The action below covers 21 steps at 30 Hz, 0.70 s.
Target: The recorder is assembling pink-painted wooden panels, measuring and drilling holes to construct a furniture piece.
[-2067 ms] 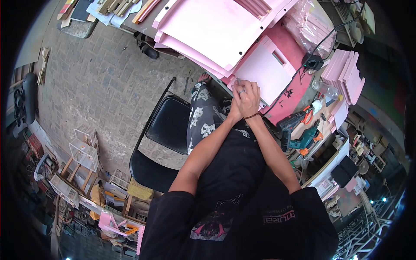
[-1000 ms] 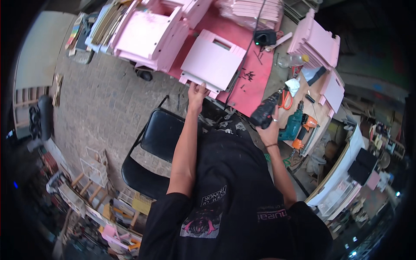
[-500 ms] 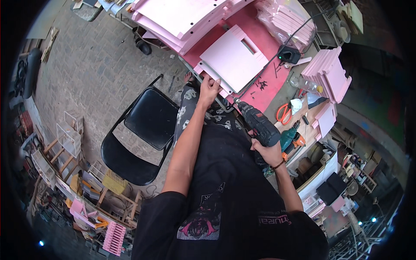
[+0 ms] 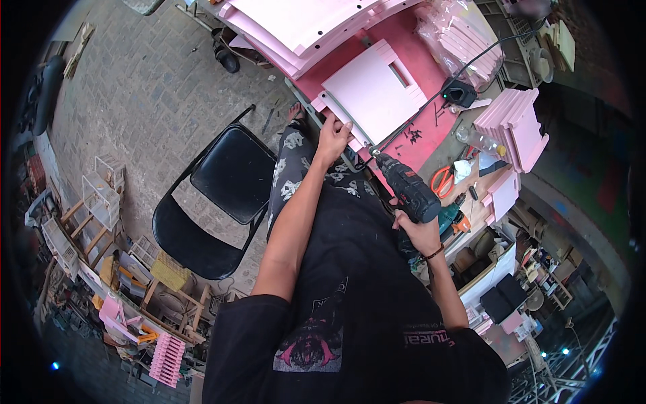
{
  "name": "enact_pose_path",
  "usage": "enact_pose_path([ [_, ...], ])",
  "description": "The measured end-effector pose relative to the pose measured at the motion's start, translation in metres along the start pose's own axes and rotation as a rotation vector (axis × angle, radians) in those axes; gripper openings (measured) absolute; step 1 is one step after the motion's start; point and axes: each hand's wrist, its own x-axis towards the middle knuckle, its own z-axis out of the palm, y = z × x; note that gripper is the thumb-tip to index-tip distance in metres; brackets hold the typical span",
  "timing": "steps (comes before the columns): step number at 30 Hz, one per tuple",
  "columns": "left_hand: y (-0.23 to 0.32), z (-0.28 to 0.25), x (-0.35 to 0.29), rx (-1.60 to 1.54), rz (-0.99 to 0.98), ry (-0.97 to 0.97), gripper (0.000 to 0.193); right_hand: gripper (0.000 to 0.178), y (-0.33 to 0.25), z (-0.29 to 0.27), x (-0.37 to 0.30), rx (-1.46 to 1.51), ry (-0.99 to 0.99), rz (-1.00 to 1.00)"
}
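A pink board (image 4: 373, 91) with a rectangular slot lies flat on the red table top, with a narrow pink strip along its near edge. My left hand (image 4: 334, 139) is closed on that near edge, thumb on top and some fingers hidden beneath. In my right hand (image 4: 418, 236) is a black cordless drill (image 4: 408, 187), gripped by its handle. Its front end points at the near right corner of the strip. Whether the bit touches the strip cannot be made out. Dark screws (image 4: 413, 136) lie loose to the right of the board.
Larger pink panels (image 4: 289, 30) stand behind the board. A battery charger (image 4: 459, 93) with a black cable, a plastic bottle (image 4: 481, 141), orange-handled scissors (image 4: 442, 182), a green drill (image 4: 451, 212) and stacked pink pieces (image 4: 511, 128) lie rightward. A black folding chair (image 4: 232, 175) stands left.
The whole scene has shifted slightly rightward in the picture. The drill's front end sits a touch nearer the strip's corner. My left hand keeps its hold on the board.
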Motion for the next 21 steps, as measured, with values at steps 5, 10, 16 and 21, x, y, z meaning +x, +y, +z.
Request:
enact_pose_path([
  [5, -0.002, -0.002, 0.001, 0.001, -0.007, -0.005, 0.029, 0.037, -0.003, 0.0, 0.001, -0.025, 0.019, 0.004],
  [10, -0.001, -0.002, 0.0, 0.001, -0.006, 0.001, 0.03, 0.041, -0.007, -0.004, 0.005, -0.171, 0.009, 0.035],
  [16, 0.003, -0.003, 0.0, 0.038, -0.033, -0.042, 0.034, 0.066, -0.032, 0.02, 0.006, -0.668, 0.068, -0.149],
  [21, 0.003, -0.001, -0.001, 0.038, -0.037, -0.025, 0.032, 0.069, -0.037, 0.023, 0.006, -0.763, 0.052, 0.016],
])
